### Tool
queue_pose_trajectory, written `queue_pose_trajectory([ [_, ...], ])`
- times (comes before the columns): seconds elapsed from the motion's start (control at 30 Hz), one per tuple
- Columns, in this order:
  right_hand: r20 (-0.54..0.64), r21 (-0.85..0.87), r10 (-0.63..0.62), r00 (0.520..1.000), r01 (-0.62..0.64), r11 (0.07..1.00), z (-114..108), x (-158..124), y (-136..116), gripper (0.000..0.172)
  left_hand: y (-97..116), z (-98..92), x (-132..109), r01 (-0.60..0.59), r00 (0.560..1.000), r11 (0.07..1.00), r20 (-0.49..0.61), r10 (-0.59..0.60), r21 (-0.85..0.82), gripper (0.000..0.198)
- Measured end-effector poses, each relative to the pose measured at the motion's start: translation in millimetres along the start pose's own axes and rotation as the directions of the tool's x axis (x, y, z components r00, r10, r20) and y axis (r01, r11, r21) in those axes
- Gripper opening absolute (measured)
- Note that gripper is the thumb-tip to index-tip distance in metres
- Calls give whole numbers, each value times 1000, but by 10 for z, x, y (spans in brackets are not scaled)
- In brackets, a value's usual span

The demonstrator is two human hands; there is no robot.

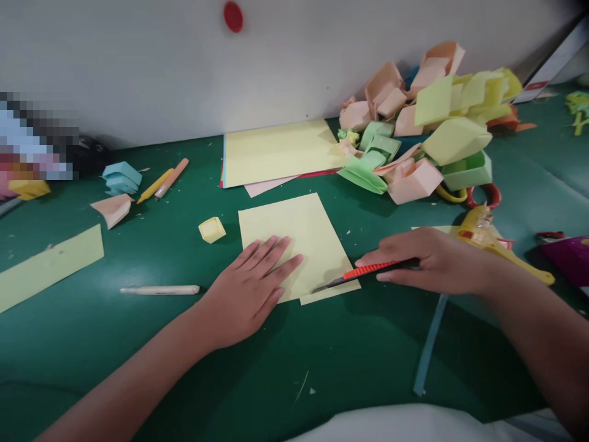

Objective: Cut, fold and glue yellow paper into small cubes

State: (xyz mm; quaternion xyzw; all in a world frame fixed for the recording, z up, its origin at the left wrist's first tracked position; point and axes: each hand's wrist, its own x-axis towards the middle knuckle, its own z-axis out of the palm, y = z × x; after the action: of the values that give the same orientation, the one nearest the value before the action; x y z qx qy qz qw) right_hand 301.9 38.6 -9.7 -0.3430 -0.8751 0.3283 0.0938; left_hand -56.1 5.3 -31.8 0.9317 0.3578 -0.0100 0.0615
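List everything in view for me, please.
Rectangular paper sheet: 1, yellow, centre
Slim cutter: 1, orange-black, over sheet
Flat paper stack: 1, yellow topmost, behind sheet
Folded-paper pile: 1, multicoloured, back right
Small folded papers: several, yellow, blue, peach, left
Slim pens: 3, white, yellow, orange, left
Long paper strips: 2, pale green left, blue right
Plastic glue gun: 1, yellow, right
Ring handles: 2, red, yellow, beside pile
Unclear items: several, mixed colours, side edges
Round disc: 1, red, top
Table: 1, green, beneath
Panel: 1, white, behind
Left hand: 1, bare, on sheet
Right hand: 1, bare, holding cutter
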Motion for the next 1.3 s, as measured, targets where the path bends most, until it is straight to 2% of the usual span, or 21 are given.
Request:
queue_pose_trajectory([
  [0.43,4,52,47,999,-48,997,-46,-48,14,37,7,-9,5,8,1000,1000,8,-8,-5,54],
  [0.87,14,-12,55,998,-55,998,-101,-107,72,39,7,-15,8,3,1000,1000,2,-3,-5,54],
  [1.3,27,27,109,994,-110,994,-167,-143,68,39,1,-3,4,-1,1000,1000,21,1,12,56],
])
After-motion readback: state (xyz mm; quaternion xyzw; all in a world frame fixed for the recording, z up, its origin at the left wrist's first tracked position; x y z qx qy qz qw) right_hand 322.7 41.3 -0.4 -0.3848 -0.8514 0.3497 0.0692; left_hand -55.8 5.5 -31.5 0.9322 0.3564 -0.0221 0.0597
